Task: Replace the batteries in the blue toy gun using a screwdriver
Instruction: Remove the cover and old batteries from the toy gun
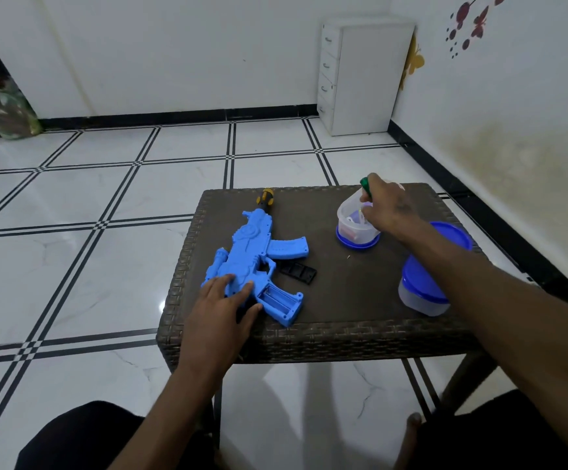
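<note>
Now left hand (221,301) flat on blue toy gun (259,262) near table edge (309,337), right hand (386,206) gripping green screwdriver (365,183).

Blue toy gun (252,252), brown woven table (343,337), green-handled screwdriver (365,183)

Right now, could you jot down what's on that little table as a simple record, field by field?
surface: dark woven table
toy: blue toy gun lying flat, battery compartment in the grip uncovered
cover: black cover lying beside the gun
left hand: resting flat on the gun
right hand: holding a green-handled screwdriver over the open container
other: lidded container near the right forearm
loose part: small screw-like bit, too small to confirm
</note>
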### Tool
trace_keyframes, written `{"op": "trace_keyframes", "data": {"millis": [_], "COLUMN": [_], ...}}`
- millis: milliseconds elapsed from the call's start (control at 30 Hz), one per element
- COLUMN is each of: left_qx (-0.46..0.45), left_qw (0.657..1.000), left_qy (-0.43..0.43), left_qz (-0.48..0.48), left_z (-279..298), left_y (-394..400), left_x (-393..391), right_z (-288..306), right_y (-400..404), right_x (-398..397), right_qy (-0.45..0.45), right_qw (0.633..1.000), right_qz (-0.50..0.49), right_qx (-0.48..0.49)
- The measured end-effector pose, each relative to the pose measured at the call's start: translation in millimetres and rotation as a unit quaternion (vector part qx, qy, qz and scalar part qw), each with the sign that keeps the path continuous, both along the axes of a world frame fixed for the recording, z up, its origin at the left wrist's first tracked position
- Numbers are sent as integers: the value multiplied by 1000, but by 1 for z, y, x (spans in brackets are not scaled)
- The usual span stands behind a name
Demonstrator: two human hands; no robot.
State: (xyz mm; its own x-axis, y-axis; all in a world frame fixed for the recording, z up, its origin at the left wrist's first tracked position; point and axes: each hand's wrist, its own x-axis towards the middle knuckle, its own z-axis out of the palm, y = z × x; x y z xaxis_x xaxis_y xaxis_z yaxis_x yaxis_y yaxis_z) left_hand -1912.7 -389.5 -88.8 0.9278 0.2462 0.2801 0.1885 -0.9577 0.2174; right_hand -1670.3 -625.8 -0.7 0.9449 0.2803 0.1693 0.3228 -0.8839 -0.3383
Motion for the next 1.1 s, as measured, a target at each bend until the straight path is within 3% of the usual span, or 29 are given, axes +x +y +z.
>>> {"op": "trace_keyframes", "data": {"millis": [533,733,833,967,1100], "left_qx": [-17,-22,-19,16,5], "left_qw": [998,997,998,997,996], "left_qy": [-5,-14,-17,-69,-81], "left_qz": [57,68,60,35,26], "left_z": [16,15,14,17,26], "left_y": [-17,-12,-9,-5,-12], "left_x": [6,7,8,10,22], "right_z": [-9,-7,0,16,22], "right_y": [-5,-1,-3,-9,-2], "right_x": [-34,-30,-28,-37,-58], "right_qy": [11,11,14,22,117], "right_qw": [991,993,998,993,977], "right_qz": [97,87,57,19,35], "right_qx": [-90,-73,-25,113,172]}}
